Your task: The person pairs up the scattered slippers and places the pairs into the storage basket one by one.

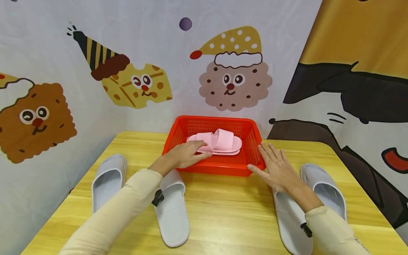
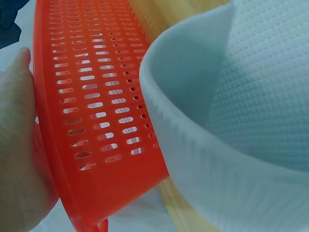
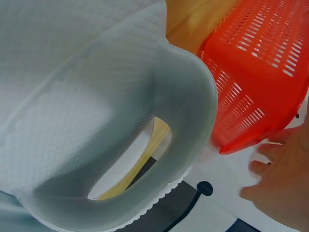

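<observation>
A red plastic basket (image 1: 216, 170) stands toward the back of the table with a pair of pink slippers (image 1: 224, 141) inside. My left hand (image 1: 185, 155) reaches over the basket's front left rim, its fingers extended above the slippers' left end. Whether those fingertips touch the slippers I cannot tell. At the basket's right front corner is my right hand (image 1: 276, 171), fingers spread and lying along the rim. Under my left forearm a grey slipper (image 1: 173, 216) lies on the table; another grey slipper (image 1: 291, 226) lies partly hidden beneath my right forearm.
A second grey slipper (image 1: 109, 180) lies farther left, partly covered by my left sleeve. One more grey slipper (image 1: 328, 198) is at the right. Behind the wooden table (image 1: 223, 212) hangs a cloth (image 1: 185, 88) printed with cartoon biscuits.
</observation>
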`<state>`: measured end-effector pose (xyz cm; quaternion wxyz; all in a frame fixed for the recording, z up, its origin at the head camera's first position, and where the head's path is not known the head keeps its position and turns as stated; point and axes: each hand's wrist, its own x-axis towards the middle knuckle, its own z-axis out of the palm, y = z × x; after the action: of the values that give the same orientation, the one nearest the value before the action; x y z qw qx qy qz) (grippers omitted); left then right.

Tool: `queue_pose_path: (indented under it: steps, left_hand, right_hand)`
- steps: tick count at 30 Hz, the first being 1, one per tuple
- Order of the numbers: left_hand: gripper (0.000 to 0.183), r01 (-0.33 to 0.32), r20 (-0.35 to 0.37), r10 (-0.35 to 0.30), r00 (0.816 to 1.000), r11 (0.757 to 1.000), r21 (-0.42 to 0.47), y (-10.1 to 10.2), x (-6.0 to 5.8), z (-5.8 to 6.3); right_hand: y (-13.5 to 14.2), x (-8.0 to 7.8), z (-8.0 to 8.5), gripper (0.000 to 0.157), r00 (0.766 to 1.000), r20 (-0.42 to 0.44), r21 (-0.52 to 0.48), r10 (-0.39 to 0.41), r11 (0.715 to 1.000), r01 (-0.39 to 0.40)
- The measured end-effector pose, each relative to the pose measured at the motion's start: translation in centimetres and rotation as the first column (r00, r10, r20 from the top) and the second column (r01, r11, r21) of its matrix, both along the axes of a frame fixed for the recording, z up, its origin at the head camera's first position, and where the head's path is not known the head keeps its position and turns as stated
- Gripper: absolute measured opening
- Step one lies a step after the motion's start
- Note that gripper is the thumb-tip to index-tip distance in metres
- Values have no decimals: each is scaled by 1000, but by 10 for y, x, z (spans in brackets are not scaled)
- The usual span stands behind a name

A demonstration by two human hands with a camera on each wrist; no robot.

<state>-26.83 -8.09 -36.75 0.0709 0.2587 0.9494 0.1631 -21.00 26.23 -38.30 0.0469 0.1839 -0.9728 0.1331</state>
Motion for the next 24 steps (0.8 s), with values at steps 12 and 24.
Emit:
queue_pose_path:
  steps: [12, 24]
  left_hand:
    - [79, 154, -283, -145, 948, 988, 10, -7, 14, 1]
    - [96, 243, -329, -255, 909, 967, -77, -15, 42, -5]
  right_hand:
    - [-19, 8, 13, 82, 965, -166, -39, 203, 976, -212]
    - [-27, 22, 13, 78, 904, -254, -2, 344, 934, -356]
